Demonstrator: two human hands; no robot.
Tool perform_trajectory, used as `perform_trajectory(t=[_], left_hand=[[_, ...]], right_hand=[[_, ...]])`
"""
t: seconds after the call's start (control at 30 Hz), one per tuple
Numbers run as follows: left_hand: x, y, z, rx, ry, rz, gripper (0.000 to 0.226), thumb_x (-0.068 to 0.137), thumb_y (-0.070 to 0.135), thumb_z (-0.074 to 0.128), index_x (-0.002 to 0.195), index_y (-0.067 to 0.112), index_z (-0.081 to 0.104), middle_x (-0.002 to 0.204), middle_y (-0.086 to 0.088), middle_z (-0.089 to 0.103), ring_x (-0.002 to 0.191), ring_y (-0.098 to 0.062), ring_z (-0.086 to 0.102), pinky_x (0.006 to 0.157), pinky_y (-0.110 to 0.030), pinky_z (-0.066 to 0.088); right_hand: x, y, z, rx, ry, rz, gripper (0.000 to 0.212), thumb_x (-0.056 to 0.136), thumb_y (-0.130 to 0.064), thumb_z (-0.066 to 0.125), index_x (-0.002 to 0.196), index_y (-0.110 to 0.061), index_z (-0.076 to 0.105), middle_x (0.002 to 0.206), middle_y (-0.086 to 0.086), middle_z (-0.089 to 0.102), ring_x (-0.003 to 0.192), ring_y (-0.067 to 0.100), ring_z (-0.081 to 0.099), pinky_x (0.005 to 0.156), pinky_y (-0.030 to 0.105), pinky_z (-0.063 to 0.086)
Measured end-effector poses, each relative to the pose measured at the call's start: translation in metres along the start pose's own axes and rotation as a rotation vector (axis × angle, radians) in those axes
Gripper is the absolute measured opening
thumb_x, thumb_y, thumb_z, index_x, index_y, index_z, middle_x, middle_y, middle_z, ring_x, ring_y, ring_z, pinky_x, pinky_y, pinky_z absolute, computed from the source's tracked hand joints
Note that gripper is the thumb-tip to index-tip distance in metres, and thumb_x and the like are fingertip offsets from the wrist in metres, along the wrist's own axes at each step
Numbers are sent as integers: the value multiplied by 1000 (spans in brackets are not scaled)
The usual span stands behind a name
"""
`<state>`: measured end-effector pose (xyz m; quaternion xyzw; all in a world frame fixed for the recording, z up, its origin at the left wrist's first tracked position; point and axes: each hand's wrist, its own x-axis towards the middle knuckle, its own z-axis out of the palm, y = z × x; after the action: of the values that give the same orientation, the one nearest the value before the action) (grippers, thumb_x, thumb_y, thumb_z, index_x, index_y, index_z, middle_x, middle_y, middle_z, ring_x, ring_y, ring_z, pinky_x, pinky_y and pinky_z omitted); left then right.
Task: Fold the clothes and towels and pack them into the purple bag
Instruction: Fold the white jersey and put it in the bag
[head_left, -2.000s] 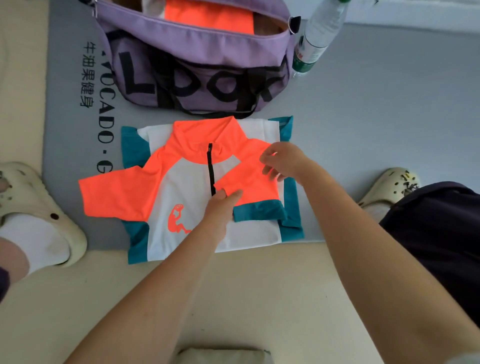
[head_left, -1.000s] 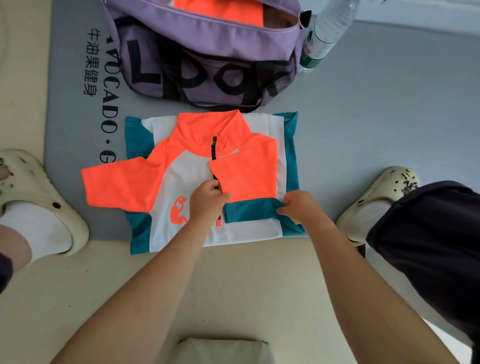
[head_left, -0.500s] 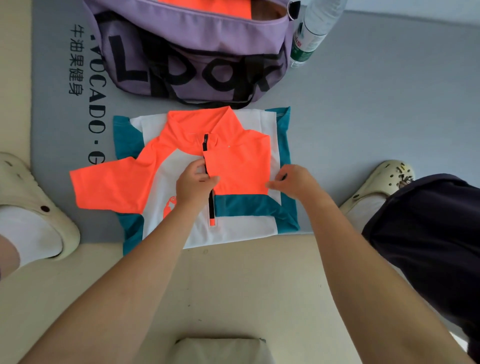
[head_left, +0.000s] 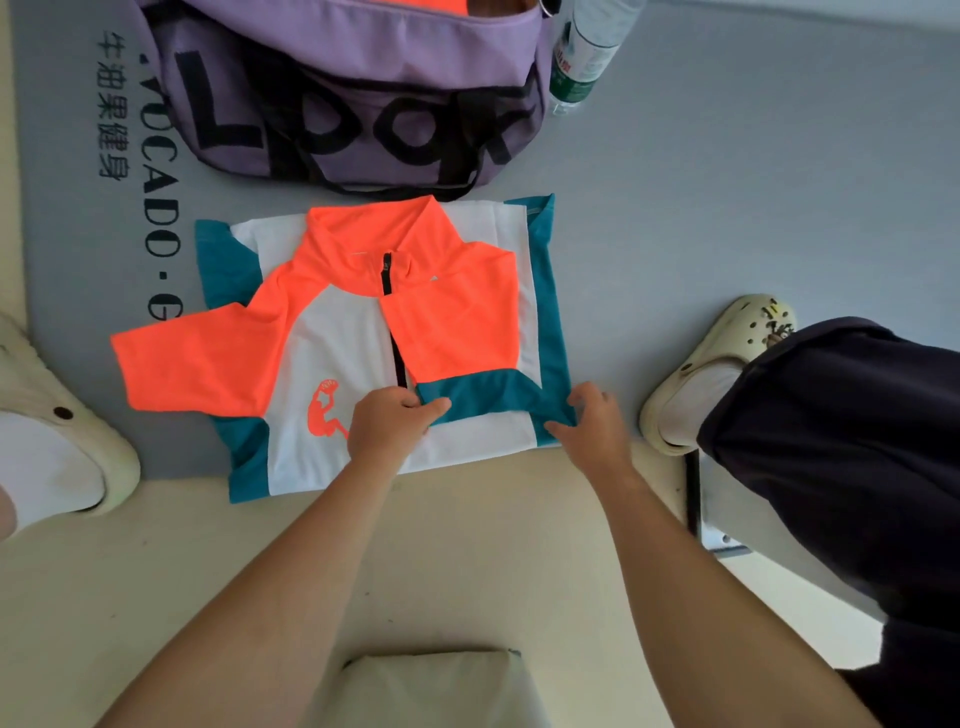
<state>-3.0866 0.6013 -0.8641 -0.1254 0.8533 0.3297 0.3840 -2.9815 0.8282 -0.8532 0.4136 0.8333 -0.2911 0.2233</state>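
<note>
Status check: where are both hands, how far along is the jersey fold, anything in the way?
Left hand and right hand pinch the folded sleeve's teal cuff. Jersey: other sleeve unfolded. Purple bag open, nothing blocking.

mat (head_left: 727, 208) — "牛油果健身", "AVOCADO · G" | purple bag (head_left: 363, 67) — "L", "O"

Shirt (head_left: 332, 358) flat on the mat (head_left: 727, 208), bag (head_left: 353, 104) just beyond it on the far side, bottle (head_left: 587, 52) right of the bag, both hands on the shirt's near edge, left hand (head_left: 387, 426) mid-hem, right hand (head_left: 592, 421) at the right corner, a shoe (head_left: 711, 364) further right
</note>
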Motion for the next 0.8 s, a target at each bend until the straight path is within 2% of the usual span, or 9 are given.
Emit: perform_trajectory(t=[0.1,0.23,0.3,0.33,0.43,0.63,0.8], left_hand=[[1,0,1,-34,14,16,28,78,30,72,60,13,59,59,-5,63,56,-19,58,55,-28,42],[5,2,-1,-89,57,75,22,82,25,71,65,19,58,54,3,54,47,-3,53,44,-13,34],[6,1,-1,-79,54,70,26,83,26,71,63,16,58,48,5,55,42,-1,52,46,-13,34],[6,-1,0,-76,50,60,27,83,28,70,62,13,60,46,4,56,41,-2,51,49,-19,37],[6,-3,1,-111,41,30,29,83,28,70,62,10,62,45,3,57,37,-3,50,51,-24,43],[10,-4,1,-142,6,27,24,83,23,71,64,10,63,46,4,58,38,-5,51,55,-25,45],[11,-7,0,-120,-26,49,23,81,25,75,65,11,65,50,1,61,40,-8,53,57,-25,48]], right_hand=[[-3,5,1,176,101,98,12,92,-22,61,99,-13,62,98,6,65,82,19,57,69,29,42],[-16,10,3,398,221,367,26,96,-29,52,80,-10,61,81,11,64,74,27,62,62,33,45],[-22,1,7,579,163,485,35,93,-33,57,70,-7,63,70,13,65,53,21,58,50,31,47],[-25,-6,10,670,89,509,36,91,-36,60,69,-8,65,64,11,66,45,18,55,44,27,45],[-26,-26,19,876,-44,572,33,86,-40,69,80,-8,69,59,5,69,39,14,55,45,25,45],[-15,-38,18,1257,39,717,14,88,-19,71,85,-7,64,61,5,60,41,10,47,45,22,43],[-18,-30,14,1316,117,691,16,89,-23,70,84,-10,62,60,3,57,43,10,46,45,22,41]])
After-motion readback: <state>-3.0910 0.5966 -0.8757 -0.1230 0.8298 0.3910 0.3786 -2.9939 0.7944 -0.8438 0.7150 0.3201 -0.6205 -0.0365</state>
